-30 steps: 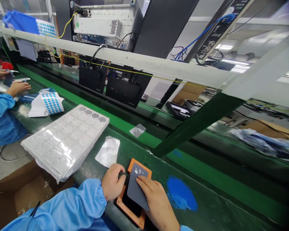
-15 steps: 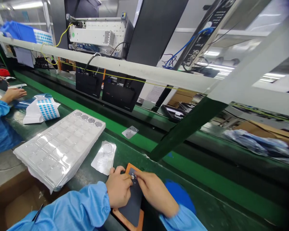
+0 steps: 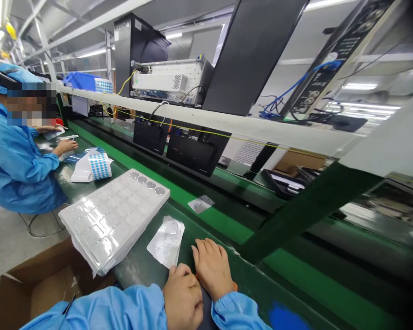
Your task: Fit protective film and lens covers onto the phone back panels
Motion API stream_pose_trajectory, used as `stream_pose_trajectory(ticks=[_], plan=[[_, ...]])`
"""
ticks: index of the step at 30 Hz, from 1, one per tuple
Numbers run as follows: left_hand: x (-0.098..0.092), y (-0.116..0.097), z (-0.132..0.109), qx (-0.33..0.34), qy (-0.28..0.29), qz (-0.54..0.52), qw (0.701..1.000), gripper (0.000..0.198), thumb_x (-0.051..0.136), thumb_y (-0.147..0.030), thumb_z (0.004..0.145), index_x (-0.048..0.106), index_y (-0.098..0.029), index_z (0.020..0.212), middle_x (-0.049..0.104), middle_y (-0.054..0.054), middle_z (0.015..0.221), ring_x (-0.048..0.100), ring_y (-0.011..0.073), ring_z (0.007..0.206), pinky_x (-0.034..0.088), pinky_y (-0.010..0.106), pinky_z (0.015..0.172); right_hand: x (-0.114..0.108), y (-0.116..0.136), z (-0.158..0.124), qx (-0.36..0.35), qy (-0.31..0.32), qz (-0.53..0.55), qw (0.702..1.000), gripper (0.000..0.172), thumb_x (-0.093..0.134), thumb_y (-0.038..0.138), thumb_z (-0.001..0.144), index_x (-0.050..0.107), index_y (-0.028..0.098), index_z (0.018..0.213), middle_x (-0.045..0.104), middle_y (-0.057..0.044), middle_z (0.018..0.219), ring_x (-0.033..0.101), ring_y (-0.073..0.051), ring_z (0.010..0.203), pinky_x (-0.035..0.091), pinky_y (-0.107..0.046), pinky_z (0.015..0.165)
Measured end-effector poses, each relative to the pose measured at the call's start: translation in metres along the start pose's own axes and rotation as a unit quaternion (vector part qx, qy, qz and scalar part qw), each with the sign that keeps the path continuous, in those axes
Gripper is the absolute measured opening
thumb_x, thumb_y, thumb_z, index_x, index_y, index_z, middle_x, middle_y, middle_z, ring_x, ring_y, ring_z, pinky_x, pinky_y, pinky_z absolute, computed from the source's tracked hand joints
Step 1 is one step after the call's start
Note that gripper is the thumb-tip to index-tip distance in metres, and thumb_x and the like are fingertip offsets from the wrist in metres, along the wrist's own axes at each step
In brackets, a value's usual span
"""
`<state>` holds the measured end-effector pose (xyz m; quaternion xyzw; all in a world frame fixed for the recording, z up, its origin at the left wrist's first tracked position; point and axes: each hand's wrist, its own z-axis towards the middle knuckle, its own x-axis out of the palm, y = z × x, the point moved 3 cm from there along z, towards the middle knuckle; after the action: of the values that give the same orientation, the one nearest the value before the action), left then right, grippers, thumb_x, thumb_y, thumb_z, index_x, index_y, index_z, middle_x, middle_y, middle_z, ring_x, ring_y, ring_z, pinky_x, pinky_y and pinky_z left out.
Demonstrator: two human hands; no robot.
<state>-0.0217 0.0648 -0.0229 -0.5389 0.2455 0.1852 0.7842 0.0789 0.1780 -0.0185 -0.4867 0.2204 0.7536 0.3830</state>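
My left hand [image 3: 183, 298] has its fingers curled over the near part of a dark plate in an orange frame, mostly hidden under both hands. What its fingertips hold, if anything, is hidden. Right beside it, my right hand [image 3: 213, 270] lies palm down with its fingers stretched forward over the far end of the frame. Clear sheets with a round disc [image 3: 171, 227] lie just beyond my left hand. Further left is a white plastic tray [image 3: 117, 215] with several round discs in its far row.
A co-worker in blue [image 3: 17, 151] sits at the far left, near a blue-dotted roll [image 3: 101, 165]. Another clear sheet [image 3: 201, 204] lies on the green conveyor. An open cardboard box [image 3: 51, 284] stands below left. A green post [image 3: 306, 206] slants at the right.
The view has shifted left and up, showing more of the co-worker. My right hand has gone from pinching at the plate to lying flat over the frame's far end, which it now covers.
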Motion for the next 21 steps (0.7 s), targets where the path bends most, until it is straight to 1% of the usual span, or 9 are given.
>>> stream_pose_trajectory(ticks=[3,5,6,9,12,14,17,19,21], plan=[[-0.006,-0.003,-0.007,0.016,-0.006,-0.04,0.999,0.005,0.062,-0.025,0.079,0.063,-0.026,0.083,0.062,0.011,0.093,0.046,0.0369,0.105,0.027,0.06,0.088,-0.006,0.01,-0.001,-0.057,-0.019,-0.002,0.998,0.029,0.039,0.019,0.098,0.065,0.017,0.11,0.069,-0.011,0.104,0.058,-0.026,0.109,0.038,-0.044,0.099],[-0.009,-0.004,-0.012,0.023,-0.026,-0.05,0.998,0.007,0.063,-0.025,0.078,0.064,-0.027,0.085,0.062,0.01,0.092,0.044,0.0367,0.106,0.027,0.06,0.09,-0.009,0.015,-0.003,-0.08,-0.024,-0.001,0.996,0.027,0.041,0.018,0.097,0.067,0.019,0.106,0.07,-0.009,0.102,0.06,-0.024,0.107,0.04,-0.042,0.098],[-0.01,-0.005,-0.014,0.025,-0.031,-0.047,0.998,0.008,0.064,-0.026,0.078,0.065,-0.028,0.085,0.062,0.009,0.091,0.044,0.0359,0.106,0.027,0.059,0.091,-0.009,0.016,-0.005,-0.076,-0.03,-0.006,0.997,0.027,0.041,0.02,0.097,0.067,0.019,0.106,0.07,-0.009,0.102,0.06,-0.025,0.107,0.041,-0.041,0.097],[-0.008,-0.007,-0.017,0.024,-0.025,-0.007,0.999,0.01,0.066,-0.026,0.076,0.066,-0.028,0.086,0.062,0.007,0.09,0.043,0.0325,0.103,0.03,0.056,0.091,-0.006,0.014,-0.013,-0.013,-0.029,-0.014,0.999,0.035,0.04,0.034,0.099,0.064,0.019,0.119,0.067,-0.012,0.119,0.056,-0.029,0.119,0.044,-0.045,0.097],[-0.008,-0.009,-0.019,0.02,-0.026,0.046,0.998,0.015,0.064,-0.026,0.078,0.068,-0.026,0.092,0.064,0.007,0.095,0.042,0.031,0.104,0.03,0.054,0.092,0.006,0.013,-0.021,0.057,0.047,0.011,0.997,0.05,0.037,0.05,0.097,0.052,0.024,0.138,0.054,-0.011,0.141,0.045,-0.031,0.135,0.042,-0.052,0.102],[-0.008,-0.009,-0.02,0.021,-0.016,0.067,0.997,0.016,0.064,-0.027,0.079,0.067,-0.025,0.095,0.064,0.009,0.097,0.042,0.0314,0.104,0.03,0.054,0.092,0.011,0.015,-0.022,0.073,0.075,0.036,0.994,0.055,0.038,0.056,0.095,0.05,0.027,0.141,0.051,-0.011,0.145,0.042,-0.034,0.137,0.04,-0.058,0.102],[-0.009,-0.01,-0.023,0.022,0.001,0.076,0.997,0.015,0.064,-0.029,0.08,0.068,-0.023,0.093,0.064,0.01,0.096,0.042,0.0317,0.104,0.031,0.052,0.09,0.004,0.018,-0.017,0.061,0.016,0.078,0.995,0.051,0.041,0.057,0.094,0.056,0.029,0.135,0.056,-0.01,0.139,0.047,-0.035,0.133,0.043,-0.056,0.1],[-0.01,-0.011,-0.027,0.02,-0.007,0.073,0.997,0.014,0.064,-0.029,0.08,0.068,-0.023,0.093,0.063,0.01,0.097,0.042,0.0319,0.105,0.031,0.052,0.089,-0.009,0.017,-0.017,0.05,-0.033,0.093,0.994,0.047,0.042,0.053,0.095,0.058,0.029,0.132,0.061,-0.008,0.134,0.051,-0.033,0.13,0.046,-0.049,0.099],[-0.011,-0.015,-0.033,0.015,-0.022,0.059,0.998,0.015,0.063,-0.029,0.081,0.068,-0.023,0.095,0.064,0.01,0.101,0.043,0.0321,0.106,0.03,0.053,0.09,-0.024,0.009,-0.029,0.065,-0.077,0.09,0.991,0.045,0.04,0.048,0.097,0.059,0.024,0.13,0.063,-0.01,0.127,0.054,-0.033,0.127,0.048,-0.047,0.099]])
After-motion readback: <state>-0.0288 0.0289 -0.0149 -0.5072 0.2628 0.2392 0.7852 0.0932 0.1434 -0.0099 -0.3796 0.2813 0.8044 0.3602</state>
